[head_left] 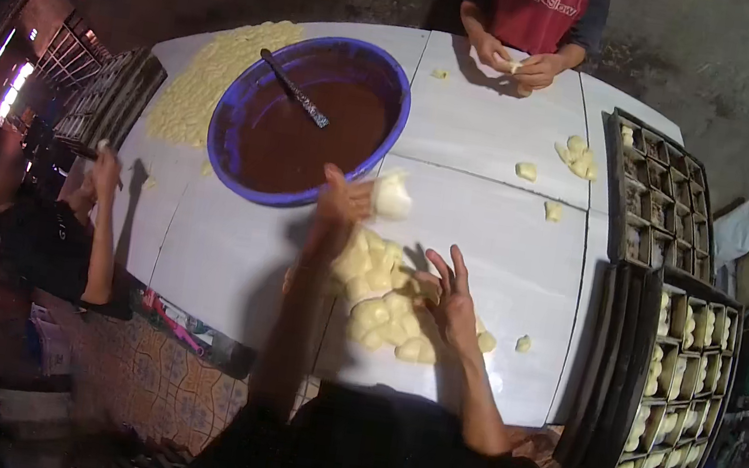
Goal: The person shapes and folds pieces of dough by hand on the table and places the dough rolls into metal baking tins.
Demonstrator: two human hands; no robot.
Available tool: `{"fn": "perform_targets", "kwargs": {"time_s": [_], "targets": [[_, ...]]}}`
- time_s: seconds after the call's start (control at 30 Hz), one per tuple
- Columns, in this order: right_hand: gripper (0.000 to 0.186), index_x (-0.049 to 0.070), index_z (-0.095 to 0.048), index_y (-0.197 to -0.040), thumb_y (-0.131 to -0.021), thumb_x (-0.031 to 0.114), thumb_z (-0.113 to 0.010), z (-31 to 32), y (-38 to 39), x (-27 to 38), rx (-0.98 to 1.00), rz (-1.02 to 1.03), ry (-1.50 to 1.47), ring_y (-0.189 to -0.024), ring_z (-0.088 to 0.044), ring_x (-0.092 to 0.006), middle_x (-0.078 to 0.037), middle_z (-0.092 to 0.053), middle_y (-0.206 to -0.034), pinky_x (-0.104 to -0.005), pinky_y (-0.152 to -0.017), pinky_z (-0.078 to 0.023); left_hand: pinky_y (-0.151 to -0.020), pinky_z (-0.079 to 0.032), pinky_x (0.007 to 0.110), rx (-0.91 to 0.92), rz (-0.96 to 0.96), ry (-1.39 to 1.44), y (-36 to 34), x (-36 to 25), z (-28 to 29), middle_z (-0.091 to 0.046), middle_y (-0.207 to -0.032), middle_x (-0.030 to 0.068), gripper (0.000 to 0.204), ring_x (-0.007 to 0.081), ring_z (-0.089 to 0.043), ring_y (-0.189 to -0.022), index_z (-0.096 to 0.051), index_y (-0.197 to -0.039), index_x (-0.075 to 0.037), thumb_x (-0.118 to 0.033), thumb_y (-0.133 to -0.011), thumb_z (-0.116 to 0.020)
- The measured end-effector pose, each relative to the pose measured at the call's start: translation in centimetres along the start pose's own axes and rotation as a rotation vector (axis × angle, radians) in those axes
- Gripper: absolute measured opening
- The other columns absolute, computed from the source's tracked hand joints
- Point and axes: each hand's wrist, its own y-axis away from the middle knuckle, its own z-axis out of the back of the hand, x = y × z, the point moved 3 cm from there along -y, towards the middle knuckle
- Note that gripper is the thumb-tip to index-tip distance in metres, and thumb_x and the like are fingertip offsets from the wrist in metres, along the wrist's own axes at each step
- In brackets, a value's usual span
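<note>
Hand work is being done over a white table (pixel 239 244), seen from above.
A pale dough piece (pixel 392 198), blurred, is seen at the fingers of the left hand (pixel 341 199); whether it is gripped cannot be told. The right hand (pixel 452 310) is held with fingers spread, beside a heap of dough lumps (pixel 379 304). Beyond the left hand, brown mixture (pixel 319 154) and a utensil (pixel 294 89) are contained in a blue basin (pixel 222 131); left of it, more dough pieces (pixel 209 82) are spread. Across the table, a small dough bit (pixel 514 65) is held by a co-worker (pixel 538 13). Divided trays (pixel 615 172) are set along the right, dough seated in many compartments.
</note>
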Motion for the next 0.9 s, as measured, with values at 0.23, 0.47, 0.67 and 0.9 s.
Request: {"fn": "perform_targets", "kwargs": {"time_s": [0.23,0.47,0.67,0.9], "targets": [[0.069,0.012,-0.025,-0.149,-0.094,0.036,-0.059,2.0,-1.6,-3.4,-0.074,-0.104,0.154,-0.122,-0.049,-0.0258,-0.015,-0.036,-0.148,-0.0373,-0.099,-0.045,-0.091,-0.035,0.039,-0.065,0.214,-0.956,-11.8,-4.2,5.2,-0.058,-0.099,0.0163,0.094,0.0274,-0.05,-0.096,-0.062,-0.109,0.003,-0.074,-0.09,-0.013],[0.063,0.005,-0.029,-0.147,-0.095,0.026,-0.058,2.1,-1.1,-4.1,-0.206,-0.118,0.146,-0.11,-0.055,-0.019,-0.01,-0.049,-0.137,-0.0304,-0.084,-0.047,-0.106,-0.032,0.048,-0.184,0.332,-1.326,-7.4,-6.3,0.7,-0.056,-0.124,0.0283,0.108,0.0372,-0.048,-0.125,-0.057,-0.121,0.01,-0.078,-0.086,-0.005],[0.033,-0.01,-0.053,-0.12,-0.098,0.015,-0.053,1.6,0.1,-5.1,-0.315,-0.278,-0.625,-0.086,-0.062,-0.0153,-0.016,-0.062,-0.109,-0.0222,-0.073,-0.053,-0.098,-0.041,0.037,0.121,0.418,0.223,7.9,0.3,-6.5,-0.06,-0.121,0.0166,0.077,0.0236,-0.057,-0.113,-0.058,-0.122,-0.001,-0.065,-0.095,-0.025],[0.034,-0.001,-0.062,-0.118,-0.083,-0.002,-0.061,-2.8,5.2,2.0,-0.269,0.42,1.314,-0.085,-0.056,-0.0169,-0.008,-0.057,-0.108,-0.0259,-0.073,-0.047,-0.098,-0.045,0.04,0.006,0.409,-0.203,15.4,4.8,-6.9,-0.057,-0.12,0.0148,0.047,0.021,-0.057,-0.109,-0.042,-0.137,0.001,-0.02,-0.097,-0.053]]}}
